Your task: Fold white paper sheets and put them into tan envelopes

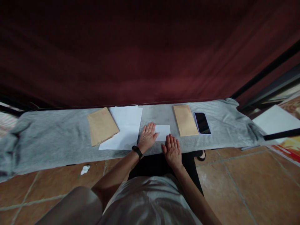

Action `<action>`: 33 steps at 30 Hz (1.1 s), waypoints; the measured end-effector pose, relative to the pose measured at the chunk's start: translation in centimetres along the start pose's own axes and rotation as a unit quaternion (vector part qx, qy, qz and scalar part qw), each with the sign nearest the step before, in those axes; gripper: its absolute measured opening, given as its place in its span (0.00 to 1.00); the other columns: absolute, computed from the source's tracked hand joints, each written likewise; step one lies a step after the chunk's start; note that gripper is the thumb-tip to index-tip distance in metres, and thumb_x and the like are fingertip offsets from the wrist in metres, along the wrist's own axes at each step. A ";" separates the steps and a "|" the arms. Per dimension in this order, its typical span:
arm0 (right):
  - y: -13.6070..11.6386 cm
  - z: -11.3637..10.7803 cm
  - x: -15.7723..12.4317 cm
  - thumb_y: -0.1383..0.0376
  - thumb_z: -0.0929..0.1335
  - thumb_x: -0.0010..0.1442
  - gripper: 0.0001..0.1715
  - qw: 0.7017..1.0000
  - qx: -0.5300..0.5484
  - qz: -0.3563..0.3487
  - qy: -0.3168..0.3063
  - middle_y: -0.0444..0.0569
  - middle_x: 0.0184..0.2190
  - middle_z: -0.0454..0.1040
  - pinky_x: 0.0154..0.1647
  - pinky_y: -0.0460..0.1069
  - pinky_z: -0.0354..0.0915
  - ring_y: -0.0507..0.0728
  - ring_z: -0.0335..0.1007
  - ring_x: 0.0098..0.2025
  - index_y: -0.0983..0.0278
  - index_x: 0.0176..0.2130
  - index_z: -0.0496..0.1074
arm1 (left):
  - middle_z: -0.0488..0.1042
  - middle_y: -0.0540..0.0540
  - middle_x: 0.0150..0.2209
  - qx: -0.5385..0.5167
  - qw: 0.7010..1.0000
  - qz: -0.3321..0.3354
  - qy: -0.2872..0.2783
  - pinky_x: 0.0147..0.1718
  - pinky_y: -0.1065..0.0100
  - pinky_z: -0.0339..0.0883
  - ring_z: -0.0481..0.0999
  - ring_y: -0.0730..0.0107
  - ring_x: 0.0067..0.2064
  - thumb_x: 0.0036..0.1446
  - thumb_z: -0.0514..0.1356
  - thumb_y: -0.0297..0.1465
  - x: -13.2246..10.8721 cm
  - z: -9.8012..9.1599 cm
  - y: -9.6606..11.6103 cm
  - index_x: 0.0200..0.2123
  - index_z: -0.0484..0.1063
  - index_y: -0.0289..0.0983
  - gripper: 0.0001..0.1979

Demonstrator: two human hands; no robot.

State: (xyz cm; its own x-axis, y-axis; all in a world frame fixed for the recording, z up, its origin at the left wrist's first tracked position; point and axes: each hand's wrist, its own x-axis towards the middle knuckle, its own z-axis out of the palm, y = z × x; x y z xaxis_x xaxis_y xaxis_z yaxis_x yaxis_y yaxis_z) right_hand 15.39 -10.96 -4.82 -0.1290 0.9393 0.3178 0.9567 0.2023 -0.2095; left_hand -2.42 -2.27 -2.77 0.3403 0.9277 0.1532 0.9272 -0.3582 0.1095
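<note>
A small white folded-looking sheet of paper (163, 132) lies flat on the grey cloth in front of me. My left hand (147, 137) rests flat over its left end, fingers stretched out, a dark band on the wrist. My right hand (172, 149) lies at the paper's lower right corner, fingers extended and pointing away from me. Left of my left hand are larger white sheets (127, 128), partly under a stack of brown envelopes (102, 125). To the right of the small paper lies another brown envelope (186, 120).
A phone (202, 123) with a pale purple case lies right of the single envelope. Grey cloth (58, 134) covers the narrow table, with a dark red curtain (150, 62) behind it. A crumpled white scrap (85, 169) is on the tiled floor. Papers (276, 120) sit at far right.
</note>
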 end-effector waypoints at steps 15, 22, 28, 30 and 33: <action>0.0 0.0 0.0 0.55 0.56 0.73 0.35 1.000 0.020 -0.004 0.014 0.65 0.69 0.57 0.69 0.66 0.50 0.68 0.52 0.71 0.73 0.71 0.51 | 0.73 0.39 0.50 -0.036 0.998 -0.006 -0.041 0.55 0.56 0.64 0.71 0.53 0.54 0.62 0.61 0.35 4.5 -3.3 -0.7 0.46 0.72 0.35 0.12; 0.2 0.0 -0.2 0.56 0.58 0.73 0.35 0.999 0.048 -0.004 0.023 0.64 0.68 0.58 0.68 0.66 0.51 0.68 0.51 0.71 0.71 0.71 0.52 | 0.77 0.44 0.44 -0.080 0.996 -0.025 -0.043 0.49 0.62 0.68 0.76 0.61 0.47 0.64 0.58 0.27 4.4 -4.6 -0.4 0.41 0.73 0.38 0.05; 1.7 -1.4 1.8 0.57 0.57 0.72 0.39 0.976 0.201 0.059 0.063 0.62 0.71 0.52 0.66 0.62 0.59 0.64 0.51 0.71 0.66 0.73 0.38 | 0.77 0.45 0.45 -0.097 0.994 -0.006 0.043 0.51 0.59 0.68 0.75 0.60 0.48 0.69 0.51 0.31 3.9 -8.0 0.6 0.46 0.71 0.40 0.10; 2.3 -2.3 2.9 0.56 0.58 0.71 0.41 0.965 0.230 0.093 0.088 0.62 0.72 0.50 0.66 0.62 0.59 0.65 0.50 0.71 0.66 0.73 0.35 | 0.76 0.45 0.50 -0.104 0.991 0.042 0.079 0.56 0.58 0.65 0.73 0.61 0.52 0.69 0.50 0.28 3.5 -8.6 0.5 0.49 0.71 0.41 0.12; 2.9 -3.4 3.9 0.59 0.59 0.69 0.42 0.961 0.227 0.103 0.117 0.62 0.72 0.47 0.67 0.63 0.57 0.65 0.48 0.72 0.66 0.73 0.35 | 0.73 0.44 0.56 -0.101 0.985 0.109 0.087 0.63 0.57 0.60 0.70 0.62 0.58 0.68 0.49 0.25 2.1 -8.0 0.3 0.50 0.72 0.41 0.15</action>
State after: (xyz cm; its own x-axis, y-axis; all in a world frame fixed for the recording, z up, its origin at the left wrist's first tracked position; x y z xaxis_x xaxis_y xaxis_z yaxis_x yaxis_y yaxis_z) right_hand 18.51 -7.69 -1.09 0.1632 0.8954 0.4142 0.7362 0.1689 -0.6553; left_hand -2.70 -1.24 5.47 0.4799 0.8003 0.3593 0.7785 -0.5774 0.2461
